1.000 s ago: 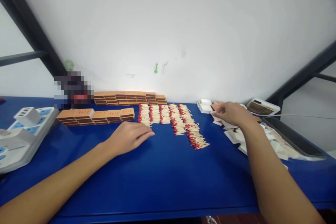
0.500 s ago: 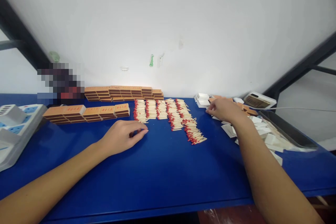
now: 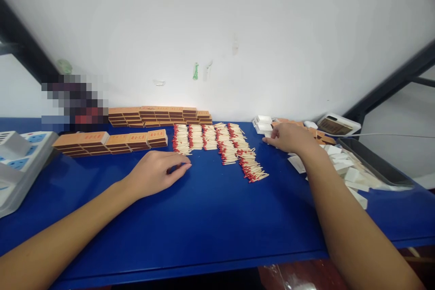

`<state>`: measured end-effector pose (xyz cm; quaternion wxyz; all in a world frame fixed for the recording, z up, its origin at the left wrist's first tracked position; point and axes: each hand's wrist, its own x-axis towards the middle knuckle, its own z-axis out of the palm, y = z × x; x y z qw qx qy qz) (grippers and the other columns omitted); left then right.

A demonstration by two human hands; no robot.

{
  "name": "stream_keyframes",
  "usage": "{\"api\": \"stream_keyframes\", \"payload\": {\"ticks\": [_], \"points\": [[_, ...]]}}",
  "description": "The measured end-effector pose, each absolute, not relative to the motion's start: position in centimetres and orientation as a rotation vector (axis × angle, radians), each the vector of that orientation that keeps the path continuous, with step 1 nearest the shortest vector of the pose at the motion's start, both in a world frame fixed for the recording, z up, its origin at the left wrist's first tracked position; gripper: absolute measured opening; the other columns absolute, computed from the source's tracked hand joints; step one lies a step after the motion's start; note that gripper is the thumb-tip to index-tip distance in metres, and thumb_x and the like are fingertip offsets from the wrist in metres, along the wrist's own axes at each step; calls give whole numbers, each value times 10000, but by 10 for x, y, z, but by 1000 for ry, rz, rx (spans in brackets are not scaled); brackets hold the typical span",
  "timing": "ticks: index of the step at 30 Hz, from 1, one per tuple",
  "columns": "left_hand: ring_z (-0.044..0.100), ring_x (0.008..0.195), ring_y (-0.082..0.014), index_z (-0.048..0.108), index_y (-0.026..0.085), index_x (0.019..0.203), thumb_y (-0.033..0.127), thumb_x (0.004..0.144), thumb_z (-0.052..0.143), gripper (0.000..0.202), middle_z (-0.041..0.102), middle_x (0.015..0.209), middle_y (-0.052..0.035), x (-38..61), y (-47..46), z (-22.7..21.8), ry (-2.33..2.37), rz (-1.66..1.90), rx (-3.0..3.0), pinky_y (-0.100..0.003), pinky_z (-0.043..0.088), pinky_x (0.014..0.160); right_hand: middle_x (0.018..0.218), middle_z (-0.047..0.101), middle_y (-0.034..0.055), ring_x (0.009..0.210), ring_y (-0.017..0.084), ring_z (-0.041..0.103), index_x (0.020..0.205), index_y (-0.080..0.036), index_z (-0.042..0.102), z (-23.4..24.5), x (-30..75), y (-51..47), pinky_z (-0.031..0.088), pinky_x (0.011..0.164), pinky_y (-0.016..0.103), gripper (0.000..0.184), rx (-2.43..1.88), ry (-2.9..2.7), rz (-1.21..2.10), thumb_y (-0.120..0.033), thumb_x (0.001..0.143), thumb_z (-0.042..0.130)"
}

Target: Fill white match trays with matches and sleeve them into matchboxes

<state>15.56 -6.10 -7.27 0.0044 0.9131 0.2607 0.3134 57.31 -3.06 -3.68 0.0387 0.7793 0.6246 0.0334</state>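
My left hand (image 3: 157, 173) rests low over the blue table, thumb and fingertips a little apart, holding nothing. Just beyond its fingertips lie rows of red-tipped matches (image 3: 210, 138) in neat piles. My right hand (image 3: 288, 138) reaches to the back right with its thumb stretched out and apart from the curled fingers; nothing shows in it. Close to its fingertips stand small stacked white matchbox trays (image 3: 263, 124). Orange matchbox sleeves (image 3: 317, 134) lie behind this hand, which partly hides them. Loose white trays (image 3: 340, 163) are scattered beside the right wrist.
Stacked orange matchboxes (image 3: 159, 115) line the wall, with another row (image 3: 117, 141) in front at left. A power strip (image 3: 30, 170) sits at the left edge. A phone (image 3: 338, 124) with a white cable and a dark tray (image 3: 377, 163) are at right.
The right hand has shifted slightly, its thumb lower and further from the fingers. The left hand keeps its pose. The view has tilted a little.
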Motion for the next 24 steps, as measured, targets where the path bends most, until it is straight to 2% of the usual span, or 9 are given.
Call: {"api": "stream_keyframes", "payload": {"ticks": [4,9,12,14,16,18,20,24], "points": [[760,722,-134,780,194,1019,270,1034,618,180,820,897,16,157,-63,-70,793,970,2897,-239,555,644,1016,790,104,999,327,701,885,-225,739,-34,573,-33,451,709,359,191,2419,1914,149,-391,798,703],[750,709,-130,779,193,1032,273,1042,609,188,814,888,12,156,-65,-69,789,973,2922,-241,546,653,1015,788,98,912,295,708,973,-222,710,-15,565,-46,445,685,346,230,2493,2056,179,-354,787,679],[681,614,-110,754,211,1176,363,1028,650,237,756,798,31,158,-71,-68,875,936,2852,-240,498,593,785,733,23,698,210,664,1015,-239,693,-2,532,-68,452,655,319,271,2349,2529,-182,-405,802,719],[631,576,-106,688,219,1332,470,978,710,434,698,761,49,161,-77,-65,943,823,2775,-243,468,564,756,703,-17,656,173,640,1069,-252,685,0,500,-85,454,638,292,295,1952,2812,-631,-382,812,747],[623,593,-112,627,217,1421,561,905,769,636,683,793,47,165,-84,-62,956,692,2739,-250,458,568,763,688,-27,665,158,638,1059,-252,701,-5,467,-99,453,622,272,252,1563,2884,-943,-328,826,755],[627,618,-123,675,227,1343,600,865,790,617,678,807,36,169,-90,-59,921,590,2736,-257,432,565,769,671,-31,678,150,633,1071,-243,714,-13,444,-107,442,617,263,258,1367,2899,-1028,-272,820,765],[631,638,-131,721,236,1242,579,866,791,514,681,817,25,171,-92,-58,892,519,2743,-265,410,569,807,687,-25,692,146,631,1085,-239,727,-17,436,-108,438,620,263,272,1302,2886,-1040,-261,821,784],[620,630,-127,756,231,1136,510,894,768,369,674,801,20,172,-91,-60,901,472,2729,-270,402,582,943,756,11,747,163,670,1067,-255,751,-7,470,-97,478,648,279,238,1514,2836,-955,-380,867,787]]}}
